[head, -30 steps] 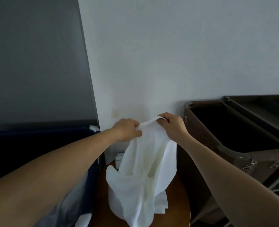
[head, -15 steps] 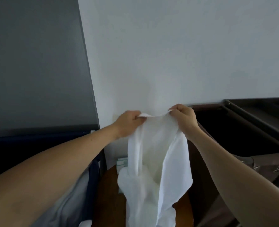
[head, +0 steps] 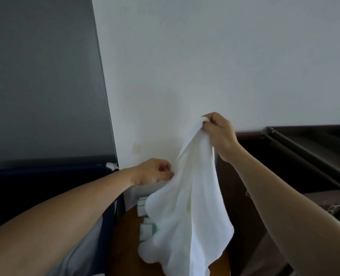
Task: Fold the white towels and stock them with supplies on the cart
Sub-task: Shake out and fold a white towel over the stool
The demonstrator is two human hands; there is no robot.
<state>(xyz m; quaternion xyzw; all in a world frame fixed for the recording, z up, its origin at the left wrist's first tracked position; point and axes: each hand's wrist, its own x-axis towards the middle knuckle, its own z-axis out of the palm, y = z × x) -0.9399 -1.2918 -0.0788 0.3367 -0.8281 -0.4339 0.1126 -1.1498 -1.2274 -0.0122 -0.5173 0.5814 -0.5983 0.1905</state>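
A white towel hangs in front of me over a round wooden table. My right hand grips a bunched top corner of it and holds it high. Lower down, my left hand has curled fingers that pinch the towel's left edge. The towel's bottom drapes loosely just over the tabletop. The dark brown cart stands to the right, behind my right forearm.
Small white-and-teal boxes lie on the table behind the towel. A dark blue fabric bin with a bit of white cloth at its rim stands on the left. A white wall is straight ahead.
My right hand has risen with the towel's top. My left hand has let go of the top edge and dropped down along the left edge. The towel now hangs from one corner.
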